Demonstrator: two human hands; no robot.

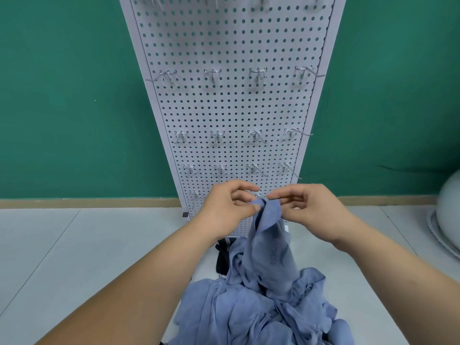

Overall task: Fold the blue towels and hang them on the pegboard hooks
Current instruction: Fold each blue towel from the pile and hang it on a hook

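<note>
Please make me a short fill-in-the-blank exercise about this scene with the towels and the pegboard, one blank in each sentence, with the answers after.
1. The left hand and the right hand both pinch the top of a lifted towel whose colour is ____.
2. The wall behind the pegboard is ____.
3. The number of towels hanging on the hooks is ____.
4. The pile of towels lies ____ the hands.
Answers: blue; green; zero; below.
</note>
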